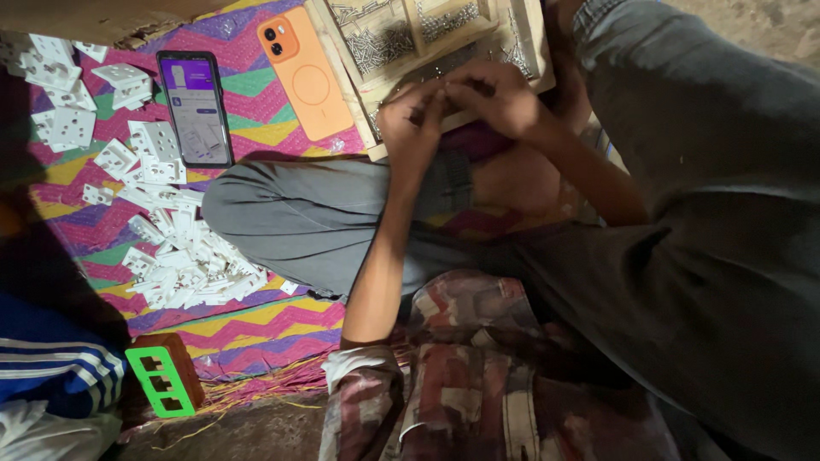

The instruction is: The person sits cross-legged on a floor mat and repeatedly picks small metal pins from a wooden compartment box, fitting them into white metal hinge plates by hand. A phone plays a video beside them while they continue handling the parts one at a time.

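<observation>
Evidently the step in hand is fine assembly work: both hands meet over the shallow, pale wooden tray (534, 51) with compartments full of small, shiny metal screws (380, 47). The left hand (412, 128) and the right hand (495, 96) are curled with fingertips pressed close together at the tray's near edge, apparently pinching some small part between them, though what it is I cannot tell, since the fingers hide it. Judging from this, the next move calls for a steady, precise pinch rather than force, the pieces being tiny and hard. Left of the tray lies a smooth orange phone (307, 72) face down, and further left a dark phone with a lit purple screen (196, 107). Well left of the tray and below the phones sprawls a heap of white, moulded plastic socket plates (184, 252), angular and matte. All of it rests on a woven mat with zigzag stripes in pink, yellow and green (256, 329). A green rectangular frame with three openings (162, 380) stands far below-left of the tray.
</observation>
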Demonstrator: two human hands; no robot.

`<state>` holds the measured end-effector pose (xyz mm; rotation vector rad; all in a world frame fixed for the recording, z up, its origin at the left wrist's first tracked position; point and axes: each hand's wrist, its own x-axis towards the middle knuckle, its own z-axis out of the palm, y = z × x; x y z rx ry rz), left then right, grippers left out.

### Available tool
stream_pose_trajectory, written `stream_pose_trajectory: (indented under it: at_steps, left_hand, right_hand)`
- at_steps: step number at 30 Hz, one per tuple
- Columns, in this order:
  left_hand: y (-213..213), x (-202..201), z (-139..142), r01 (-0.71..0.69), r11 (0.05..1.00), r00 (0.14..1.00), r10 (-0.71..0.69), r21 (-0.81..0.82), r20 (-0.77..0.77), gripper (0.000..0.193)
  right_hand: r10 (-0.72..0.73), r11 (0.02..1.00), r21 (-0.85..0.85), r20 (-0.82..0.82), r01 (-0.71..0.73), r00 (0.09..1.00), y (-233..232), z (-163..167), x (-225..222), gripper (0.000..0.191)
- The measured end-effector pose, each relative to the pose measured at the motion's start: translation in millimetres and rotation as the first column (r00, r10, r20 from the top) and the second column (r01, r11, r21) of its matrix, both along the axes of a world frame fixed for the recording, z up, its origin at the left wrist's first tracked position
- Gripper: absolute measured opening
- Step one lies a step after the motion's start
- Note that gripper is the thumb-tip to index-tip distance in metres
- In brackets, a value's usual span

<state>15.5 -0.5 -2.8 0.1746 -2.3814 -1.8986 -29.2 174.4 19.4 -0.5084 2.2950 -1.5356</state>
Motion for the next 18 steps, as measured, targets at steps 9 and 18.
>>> stream_pose_trajectory:
  at_steps: [9,18]
  left_hand:
    - [-0.6,-1.0,0.0,0.002,1.000,0.994,-0.001,0.009,-0.111,0.012]
    - [-0.6,-2.0,-0.2,0.005,0.998,0.999,-0.003,0.056,-0.039,0.012]
  right_hand:
    - [0.010,0.991,-0.133,0.232,0.022,0.973,-2.0,5.0,-4.4,0.028]
    - [0.053,0.982,-0.187,0.137,-0.027,0.989,-3.4,5.3,-4.0,0.022]
